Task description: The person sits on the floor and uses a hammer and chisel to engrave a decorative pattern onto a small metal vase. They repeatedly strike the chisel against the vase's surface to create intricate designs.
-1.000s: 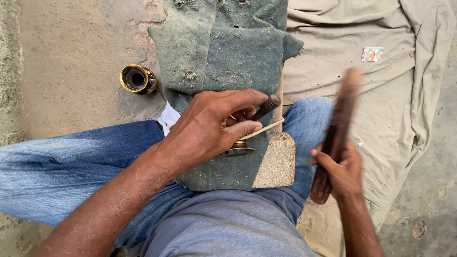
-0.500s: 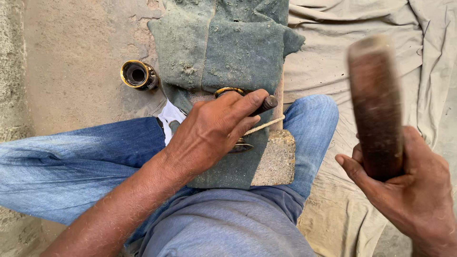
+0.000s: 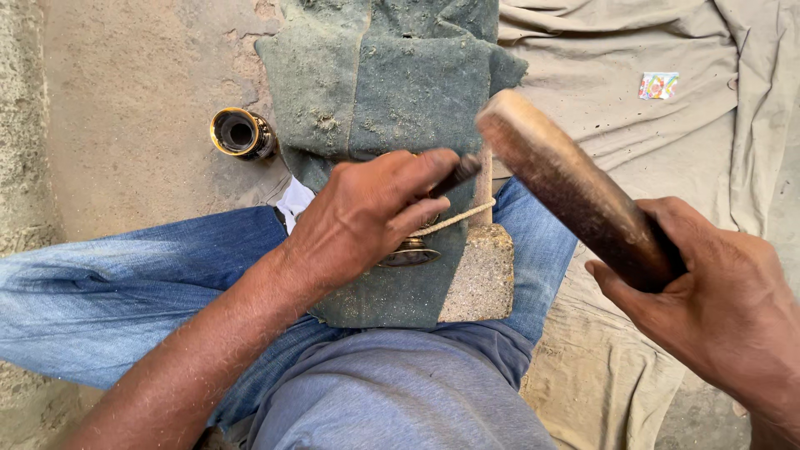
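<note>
Gripping a dark punch (image 3: 463, 173), left hand (image 3: 367, 218); right hand (image 3: 717, 292) clasps mallet (image 3: 575, 187); brass cup (image 3: 240, 133) seemingly empty.

Bare sandy concrete floor (image 3: 125, 125), rough and cracked, coarser strip along the left edge. Beige cloth (image 3: 625, 142) spread over the right side, creased, gritty, with a small colourful wrapper (image 3: 658, 85) lying on it. Flat daylight, soft shadows. No walls or furniture visible.

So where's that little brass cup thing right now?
In the head view, the brass cup lies on the sandy ground at upper left, beside the green cloth and above the person's jeans-clad leg.
</note>
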